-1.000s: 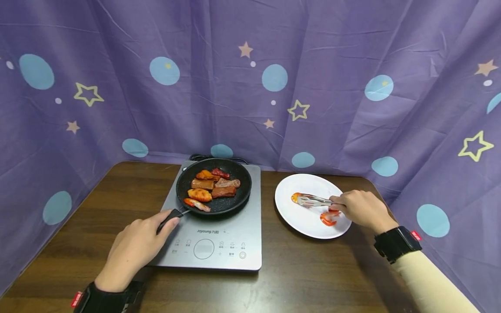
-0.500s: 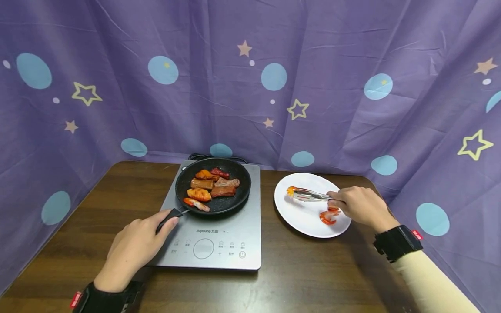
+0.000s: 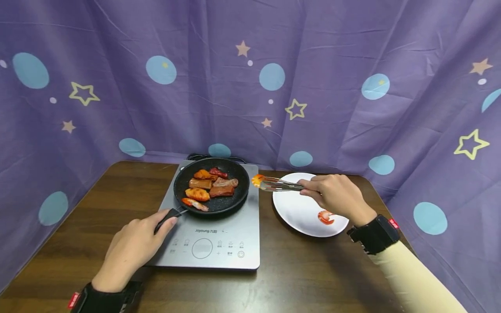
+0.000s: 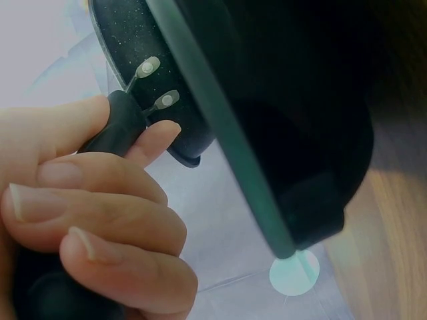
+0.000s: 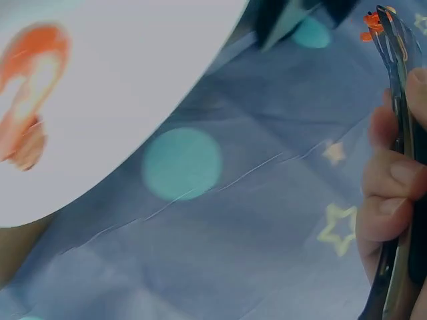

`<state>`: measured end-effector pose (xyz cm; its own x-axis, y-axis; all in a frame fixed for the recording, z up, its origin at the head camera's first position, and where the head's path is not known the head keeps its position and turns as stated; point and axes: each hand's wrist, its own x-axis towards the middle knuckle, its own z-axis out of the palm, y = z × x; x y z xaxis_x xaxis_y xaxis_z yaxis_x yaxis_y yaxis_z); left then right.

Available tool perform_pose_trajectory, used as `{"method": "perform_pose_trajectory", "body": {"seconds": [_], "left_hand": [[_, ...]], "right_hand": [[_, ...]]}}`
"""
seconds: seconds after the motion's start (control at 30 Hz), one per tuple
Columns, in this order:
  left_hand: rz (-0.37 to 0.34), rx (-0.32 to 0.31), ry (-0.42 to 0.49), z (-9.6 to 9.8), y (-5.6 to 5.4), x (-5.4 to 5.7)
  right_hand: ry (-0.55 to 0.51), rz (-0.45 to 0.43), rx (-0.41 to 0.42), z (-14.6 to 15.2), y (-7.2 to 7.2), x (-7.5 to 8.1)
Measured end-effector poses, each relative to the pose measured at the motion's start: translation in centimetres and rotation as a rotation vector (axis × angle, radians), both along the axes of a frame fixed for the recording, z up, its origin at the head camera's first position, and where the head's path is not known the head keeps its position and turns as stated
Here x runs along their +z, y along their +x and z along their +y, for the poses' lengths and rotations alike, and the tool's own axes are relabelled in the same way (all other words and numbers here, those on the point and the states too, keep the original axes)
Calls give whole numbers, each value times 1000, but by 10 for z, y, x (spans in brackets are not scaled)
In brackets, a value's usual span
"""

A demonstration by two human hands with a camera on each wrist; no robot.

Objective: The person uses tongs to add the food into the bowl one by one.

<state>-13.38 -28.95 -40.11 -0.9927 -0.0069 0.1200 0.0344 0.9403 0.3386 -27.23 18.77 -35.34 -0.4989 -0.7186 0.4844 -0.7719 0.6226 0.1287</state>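
My left hand (image 3: 135, 245) grips the black handle (image 3: 165, 220) of a frying pan (image 3: 231, 204) on the induction cooker; the left wrist view shows its fingers curled round the handle (image 4: 117, 127). Several pieces of browned meat (image 3: 223, 191) and a red-and-white shrimp (image 3: 195, 204) lie in the pan. My right hand (image 3: 338, 195) holds metal tongs (image 3: 279, 185), whose tips pinch an orange, shrimp-like piece (image 3: 257, 181) in the gap between pan and plate. Below that hand is a white plate (image 3: 291, 213) with a red shrimp (image 3: 325, 217) on it.
The silver induction cooker (image 3: 238, 234) has its control panel toward the front. A black cord (image 3: 195, 156) runs behind it. The brown wooden table (image 3: 297, 274) ends at a purple curtain (image 3: 219, 100) with stars and dots.
My right hand has lifted the orange piece off the plate with the tongs and carried it left toward the pan. The left hand and pan stay in place.
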Motion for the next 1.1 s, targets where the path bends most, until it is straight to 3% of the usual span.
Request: {"method": "perform_pose_trajectory", "body": {"seconds": [0.17, 0.4, 0.67, 1.1], "left_hand": [[2, 3, 1, -1, 1, -1], [6, 6, -7, -1, 0, -1], [4, 5, -13, -1, -1, 0], [-2, 0, -7, -1, -2, -1]], "right_hand": [[20, -21, 38, -33, 2, 13], [84, -32, 87, -68, 2, 20], [170, 16, 122, -98, -3, 19], [271, -39, 98, -125, -9, 15]]}}
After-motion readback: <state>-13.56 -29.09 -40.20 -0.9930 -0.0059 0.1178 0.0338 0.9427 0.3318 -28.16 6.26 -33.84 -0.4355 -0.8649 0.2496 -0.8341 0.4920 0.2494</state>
